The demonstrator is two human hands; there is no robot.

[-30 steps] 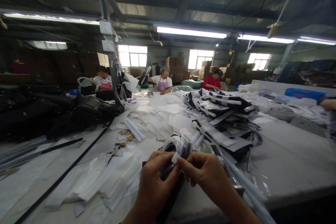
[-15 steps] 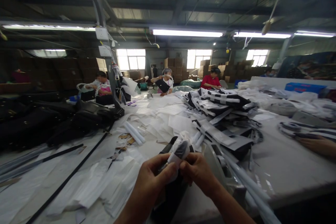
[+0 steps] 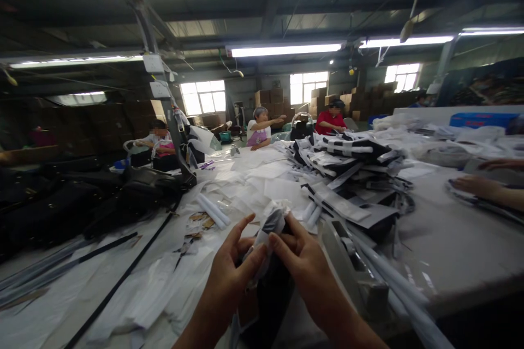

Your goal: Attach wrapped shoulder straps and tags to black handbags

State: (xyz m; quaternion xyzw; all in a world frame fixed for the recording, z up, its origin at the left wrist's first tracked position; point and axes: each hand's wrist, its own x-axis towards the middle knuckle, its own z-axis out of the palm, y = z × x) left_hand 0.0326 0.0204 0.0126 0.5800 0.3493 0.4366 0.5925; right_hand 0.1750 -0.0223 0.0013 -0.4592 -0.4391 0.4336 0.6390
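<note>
Low in the middle of the head view, my left hand [image 3: 232, 270] grips a black piece wrapped in thin white paper [image 3: 272, 223], thumb along its near side and index finger raised. On the other side, my right hand [image 3: 305, 267] pinches the same wrapping between thumb and fingers. Black material [image 3: 268, 305] hangs below my hands, and what it belongs to is partly hidden. Close to my right hand stands a grey tape dispenser [image 3: 356, 270]. Thin white sheets [image 3: 159, 289] lie spread to the left of my left hand.
A heap of black pieces with white wrapping [image 3: 347, 158] rises at the right. Black bags [image 3: 82, 191] are piled at the left, beside a metal post [image 3: 170, 120]. A co-worker's hand [image 3: 477, 185] rests at the far right. Several people sit across the table.
My right hand has shifted its fingers up along the wrapped piece, and my left index finger has lifted. Across the table, a co-worker has lowered a black item and stretched out an arm.
</note>
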